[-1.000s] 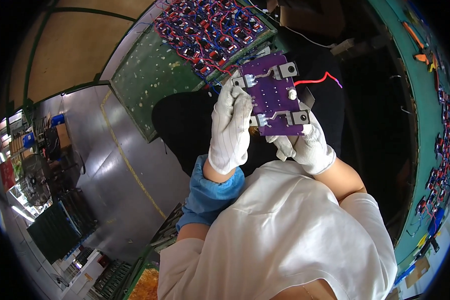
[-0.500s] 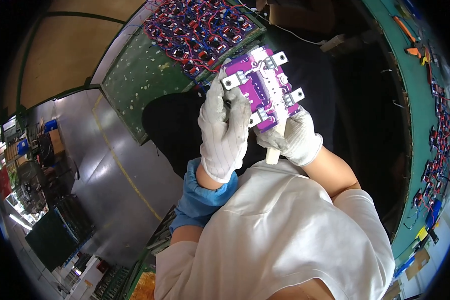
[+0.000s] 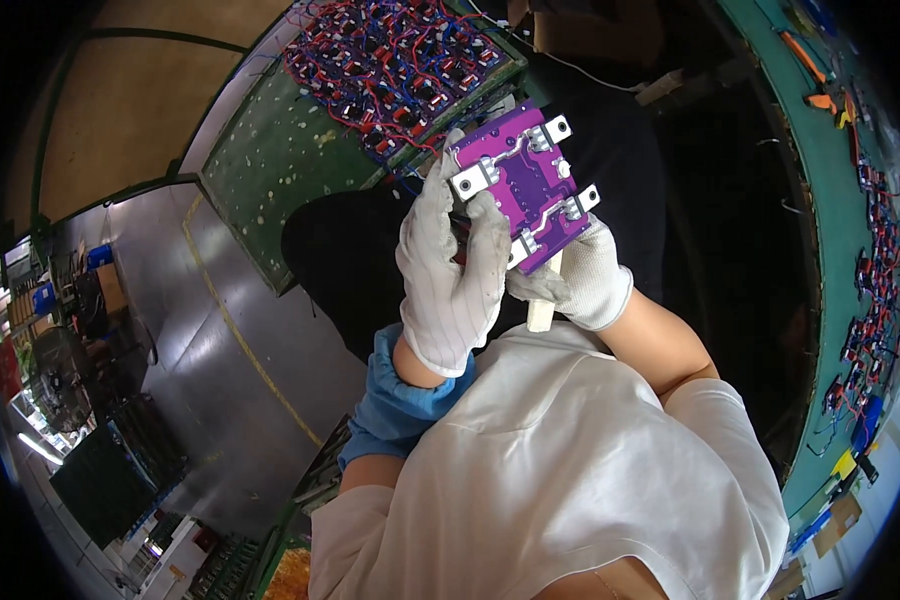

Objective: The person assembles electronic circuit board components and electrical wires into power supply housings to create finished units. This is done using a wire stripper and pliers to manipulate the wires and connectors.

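Tilted up in front of me is a purple circuit board with silver metal tabs at its sides. My left hand, in a white glove with grey-smudged fingers, grips the board's left edge. My gloved right hand is closed at its lower right corner. A pale, blocky stick pokes out below the right hand's fingers, held along with the board. The fingers behind the board are hidden.
Several wired circuit boards with red and blue leads cover part of a green table ahead on the left. On the right, a green bench carries more wired boards and orange-handled pliers. A fan stands far left.
The board has turned slightly in my hands, so the bright glare on it is gone and its purple face shows. Both hands keep their hold, nearly in place.
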`<state>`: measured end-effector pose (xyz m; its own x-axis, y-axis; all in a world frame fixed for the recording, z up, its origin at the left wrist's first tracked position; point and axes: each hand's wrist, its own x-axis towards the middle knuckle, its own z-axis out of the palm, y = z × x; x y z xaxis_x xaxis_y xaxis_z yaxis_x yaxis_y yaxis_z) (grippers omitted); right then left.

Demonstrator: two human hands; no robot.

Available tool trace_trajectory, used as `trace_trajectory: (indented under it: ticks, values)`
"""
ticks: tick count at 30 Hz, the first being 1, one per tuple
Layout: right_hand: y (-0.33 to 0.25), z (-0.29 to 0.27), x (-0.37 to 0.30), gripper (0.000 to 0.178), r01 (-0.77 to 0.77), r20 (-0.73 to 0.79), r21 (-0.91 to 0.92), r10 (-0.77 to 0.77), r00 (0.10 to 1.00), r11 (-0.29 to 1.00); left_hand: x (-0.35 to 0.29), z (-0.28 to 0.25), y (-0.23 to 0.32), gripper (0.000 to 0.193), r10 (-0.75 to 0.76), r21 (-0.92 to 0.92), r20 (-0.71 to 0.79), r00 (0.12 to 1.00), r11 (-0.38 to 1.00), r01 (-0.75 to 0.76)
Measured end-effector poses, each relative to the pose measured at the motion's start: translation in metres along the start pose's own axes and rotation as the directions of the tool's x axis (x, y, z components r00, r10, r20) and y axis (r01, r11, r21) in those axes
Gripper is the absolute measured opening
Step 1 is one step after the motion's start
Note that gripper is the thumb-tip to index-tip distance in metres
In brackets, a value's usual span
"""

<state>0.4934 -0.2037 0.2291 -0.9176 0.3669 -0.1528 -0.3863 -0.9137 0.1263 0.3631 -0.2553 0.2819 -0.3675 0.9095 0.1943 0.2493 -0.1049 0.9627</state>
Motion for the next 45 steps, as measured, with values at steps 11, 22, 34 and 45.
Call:
trace_trajectory:
  ticks: [11,22,34,45]
  values:
    - [-0.001,-0.011,0.006,0.052,0.052,-0.105,0.067,-0.045,0.993,0.996,-0.004,-0.002,-0.002,0.055,0.111,0.19,0.037,0.993,0.975,-0.116]
    - [0.001,0.006,0.004,0.048,-0.058,-0.071,0.069,0.063,0.996,0.996,0.004,-0.005,-0.004,0.045,-0.164,-0.235,-0.009,0.986,0.959,0.157]
    - [0.01,0.009,0.017,0.047,-0.079,-0.185,-0.016,0.075,0.98,0.997,0.009,-0.028,-0.031,0.044,-0.198,-0.251,-0.006,0.98,0.949,0.19]
    - [0.015,-0.005,0.034,0.051,-0.165,0.081,-0.048,0.169,0.982,0.985,0.012,-0.035,-0.059,0.052,-0.335,-0.632,0.224,0.915,0.665,0.398]
